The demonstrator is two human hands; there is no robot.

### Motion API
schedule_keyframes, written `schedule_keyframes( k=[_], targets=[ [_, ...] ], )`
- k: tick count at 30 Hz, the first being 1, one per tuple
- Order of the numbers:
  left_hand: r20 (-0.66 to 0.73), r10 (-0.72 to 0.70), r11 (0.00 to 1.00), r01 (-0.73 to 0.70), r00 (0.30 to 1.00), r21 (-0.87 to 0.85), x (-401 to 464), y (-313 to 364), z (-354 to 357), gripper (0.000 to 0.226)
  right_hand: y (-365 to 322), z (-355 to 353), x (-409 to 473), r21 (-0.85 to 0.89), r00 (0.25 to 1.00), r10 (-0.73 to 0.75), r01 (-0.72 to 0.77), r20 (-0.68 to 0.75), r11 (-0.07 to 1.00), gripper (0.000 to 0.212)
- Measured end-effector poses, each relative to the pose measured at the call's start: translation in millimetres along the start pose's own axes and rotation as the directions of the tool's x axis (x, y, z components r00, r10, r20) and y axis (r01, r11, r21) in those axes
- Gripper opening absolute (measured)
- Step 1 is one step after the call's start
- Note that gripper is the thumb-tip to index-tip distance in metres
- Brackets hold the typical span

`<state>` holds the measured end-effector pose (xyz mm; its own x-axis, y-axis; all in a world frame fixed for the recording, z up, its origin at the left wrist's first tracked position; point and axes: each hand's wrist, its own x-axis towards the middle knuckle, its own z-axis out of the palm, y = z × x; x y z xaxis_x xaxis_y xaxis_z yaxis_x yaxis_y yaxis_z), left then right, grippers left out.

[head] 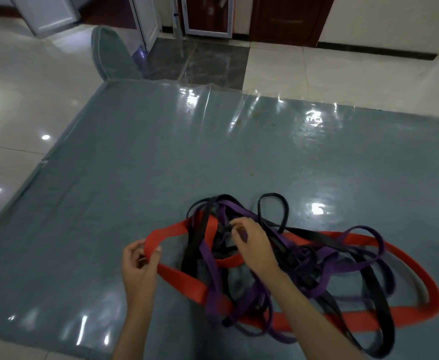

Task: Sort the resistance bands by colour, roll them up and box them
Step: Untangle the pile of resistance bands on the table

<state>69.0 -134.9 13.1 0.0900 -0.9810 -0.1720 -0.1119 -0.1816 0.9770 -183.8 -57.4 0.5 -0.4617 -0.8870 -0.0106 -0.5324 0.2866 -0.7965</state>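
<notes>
- Nearest of all, the tangle of bands (pixel 278 268) lies on the grey-blue table (pixel 135 165), at the edge closest to the person. It is the landmark here.
- In the tangle are wide red bands (pixel 418 305), thinner purple bands (pixel 210 266) and black bands (pixel 379 305). They cross over and under each other in many loops.
- The left hand (pixel 139 266) is just left of the tangle. Its fingers and thumb curl round the end loop of a red band (pixel 158 236) and hold it.
- The right hand (pixel 252 245) is on top of the tangle, near its middle. Its fingertips (pixel 235 226) pinch at a knot of black and purple strips. I cannot tell which strip they hold.
- No band looks sorted or rolled yet, so I think the job is only starting. I see no box.
- What could go wrong: if the red band is pulled hard, the purple and black loops over it may tighten into a worse knot.
- The whole tangle might also slide along with it, and loops near the close edge could drop off the table.
- Beyond the tangle, the table top is shiny, under a clear cover.
- Further off, a grey-green chair back (pixel 114 53) stands at the far side of the table, on a pale tiled floor (pixel 10 87).
</notes>
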Motion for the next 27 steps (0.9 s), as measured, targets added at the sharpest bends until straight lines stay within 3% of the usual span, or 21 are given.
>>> schedule_keyframes(
  k=[4, 7, 8, 11, 13, 15, 17, 18, 19, 20, 22, 25, 27],
  targets=[
    [0.208, -0.167, 0.979, 0.188, 0.964, -0.083, -1, -6, 1, 0.034, 9, 14, 32, -0.079, 0.995, 0.037, -0.03, 0.087, 0.996, 0.037],
    [0.352, -0.202, 0.973, 0.147, 0.914, 0.178, 6, -5, -1, 0.015, 17, 28, 43, -0.075, 0.945, 0.134, -0.117, 0.297, 0.99, 0.054],
    [0.379, -0.212, 0.952, 0.102, 0.901, 0.29, 10, -7, -1, 0.025, 20, 34, 42, -0.088, 0.923, 0.152, -0.129, 0.355, 0.988, 0.058],
    [0.29, -0.149, 0.783, -0.066, 0.945, 0.618, 30, -24, -1, 0.054, 33, 45, 34, -0.125, 0.883, 0.209, -0.172, 0.419, 0.977, 0.064],
    [0.209, -0.056, 0.665, -0.12, 0.976, 0.737, 44, -41, -1, 0.059, 43, 49, 28, -0.121, 0.89, 0.198, -0.162, 0.411, 0.979, 0.068],
    [0.114, -0.04, 0.637, -0.062, 0.993, 0.769, 54, -54, 2, 0.051, 50, 51, 24, -0.106, 0.893, 0.186, -0.156, 0.41, 0.982, 0.07],
    [0.034, -0.096, 0.604, 0.031, 0.995, 0.796, 58, -57, 12, 0.028, 53, 50, 19, -0.068, 0.902, 0.174, -0.16, 0.395, 0.985, 0.069],
    [0.02, -0.126, 0.574, 0.057, 0.992, 0.817, 58, -58, 18, 0.03, 54, 48, 15, -0.044, 0.911, 0.154, -0.148, 0.383, 0.988, 0.069],
    [0.024, -0.157, 0.542, 0.066, 0.987, 0.838, 58, -60, 24, 0.046, 55, 47, 10, -0.032, 0.919, 0.126, -0.122, 0.374, 0.992, 0.067],
    [0.036, -0.182, 0.531, 0.068, 0.983, 0.845, 59, -61, 29, 0.061, 55, 46, 5, -0.035, 0.924, 0.095, -0.088, 0.37, 0.995, 0.067],
    [0.086, -0.197, 0.567, 0.042, 0.977, 0.823, 61, -62, 37, 0.069, 57, 44, -8, -0.083, 0.921, 0.042, -0.01, 0.387, 0.996, 0.069],
    [0.105, -0.221, 0.582, 0.045, 0.97, 0.812, 64, -65, 44, 0.058, 65, 49, -30, -0.235, 0.921, -0.045, 0.146, 0.388, 0.961, 0.066],
    [0.104, -0.163, 0.586, 0.012, 0.981, 0.81, 64, -67, 42, 0.048, 74, 58, -43, -0.298, 0.947, -0.07, 0.168, 0.312, 0.94, 0.041]
  ],
)
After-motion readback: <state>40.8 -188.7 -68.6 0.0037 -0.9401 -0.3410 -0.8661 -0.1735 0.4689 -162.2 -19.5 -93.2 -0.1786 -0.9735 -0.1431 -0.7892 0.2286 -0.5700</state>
